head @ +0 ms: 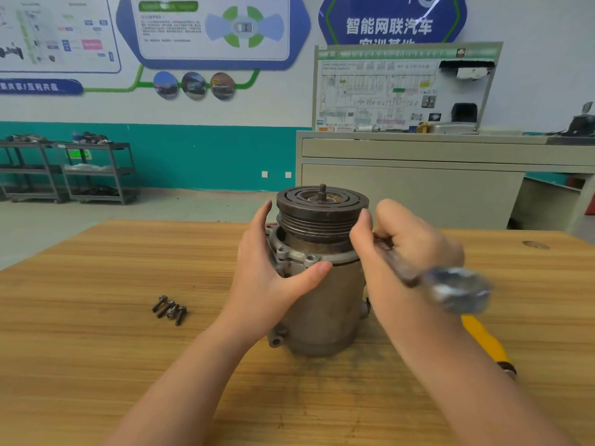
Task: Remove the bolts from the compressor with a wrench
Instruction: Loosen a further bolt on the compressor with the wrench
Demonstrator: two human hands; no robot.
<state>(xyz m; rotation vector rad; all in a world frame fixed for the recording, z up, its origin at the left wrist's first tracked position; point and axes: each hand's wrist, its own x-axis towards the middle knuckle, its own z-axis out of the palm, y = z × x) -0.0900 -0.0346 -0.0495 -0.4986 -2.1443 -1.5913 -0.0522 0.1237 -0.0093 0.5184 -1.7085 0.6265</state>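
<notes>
Bare metal under both palms: my left hand wraps the compressor from its left side, fingers up along the pulley and thumb pressed across the front just under the flange. My right hand is curled round the wrench, forefinger raised against the right edge of the pulley; the tool's round head is blurred and juts toward me, over the wrist. The compressor stands upright in the middle of the wooden bench, pulley on top with a short threaded shaft poking up. Left of it, well apart, I see the bolts lying in a tight cluster. A yellow handle lies on the bench just right of my right forearm, partly hidden by it
</notes>
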